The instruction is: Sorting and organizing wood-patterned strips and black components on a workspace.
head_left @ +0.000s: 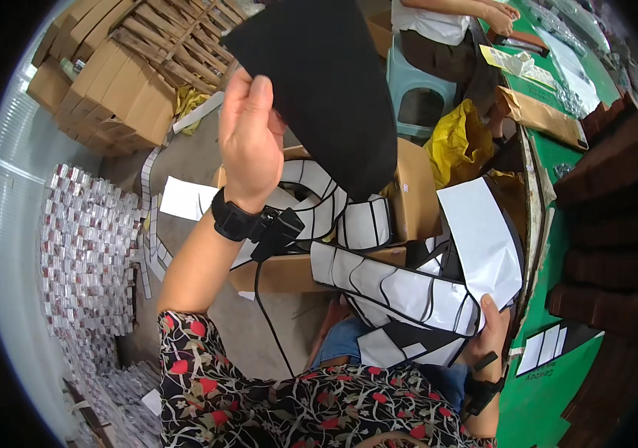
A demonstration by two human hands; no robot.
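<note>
Black foam sheet (326, 82) is hanging above the open cardboard box (409, 201) of white die-cut offcuts, pinched in the raised left hand (250, 138), while the right hand (489, 332) is gripping white backing sheets (438, 287) beside the green table (543, 388).

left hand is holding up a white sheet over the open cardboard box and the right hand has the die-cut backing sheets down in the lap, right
Not quite: the sheet raised in the left hand is black, not white. The head view shows it above the open cardboard box, while the right hand holds the white die-cut backing sheets down over the lap.
</note>
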